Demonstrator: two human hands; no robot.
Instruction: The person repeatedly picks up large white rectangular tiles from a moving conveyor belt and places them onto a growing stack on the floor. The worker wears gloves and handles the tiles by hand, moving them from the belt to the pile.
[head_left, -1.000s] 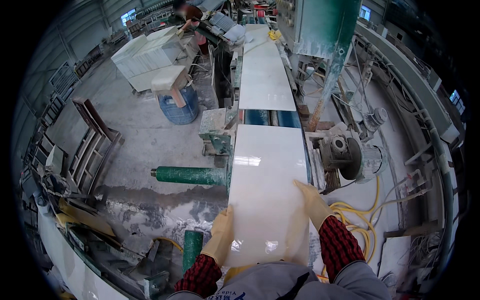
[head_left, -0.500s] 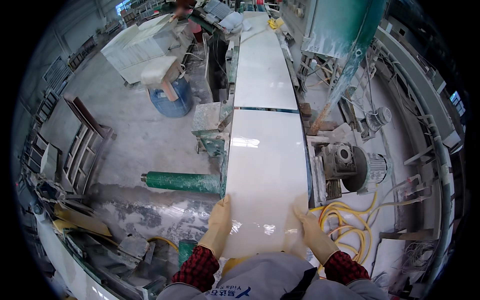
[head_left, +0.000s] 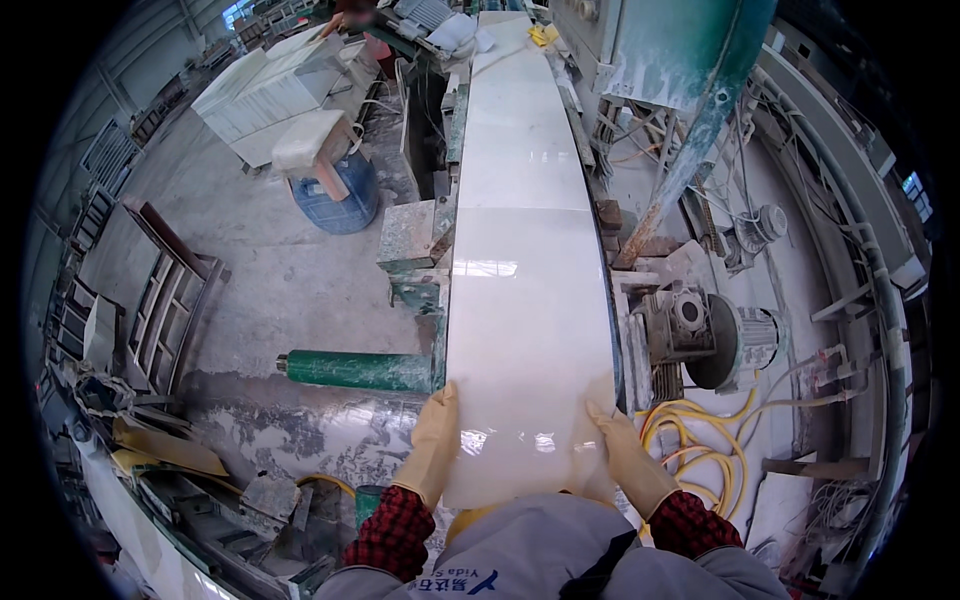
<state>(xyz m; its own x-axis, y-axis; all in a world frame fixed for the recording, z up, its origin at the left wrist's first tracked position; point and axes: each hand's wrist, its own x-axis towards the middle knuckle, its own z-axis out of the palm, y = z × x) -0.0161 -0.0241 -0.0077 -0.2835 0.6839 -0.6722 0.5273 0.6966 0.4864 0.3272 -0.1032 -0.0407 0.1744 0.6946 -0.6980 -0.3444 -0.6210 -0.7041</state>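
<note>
A glossy white stone slab (head_left: 527, 340) lies flat on the conveyor in front of me, its near end close to my body. My left hand (head_left: 432, 440), in a cream rubber glove, grips its left edge near that end. Across from it, my right hand (head_left: 625, 445), gloved alike, holds the right edge, the fingers partly hidden at the rim. A second white slab (head_left: 520, 130) lies farther along, and the two ends meet at a thin seam. Light reflects off the near slab's polished face.
A motor with a gearbox (head_left: 705, 325) stands right of the conveyor, above a coiled yellow hose (head_left: 700, 450). Leftward a green roller (head_left: 360, 369) juts out. Beyond it are a blue drum (head_left: 340, 195) and stacked white blocks (head_left: 270, 95). A co-worker's arm shows at far left.
The near slab has slid forward, away from me, and the dark gap between it and the far slab has closed. Both hands keep their hold on its edges.
</note>
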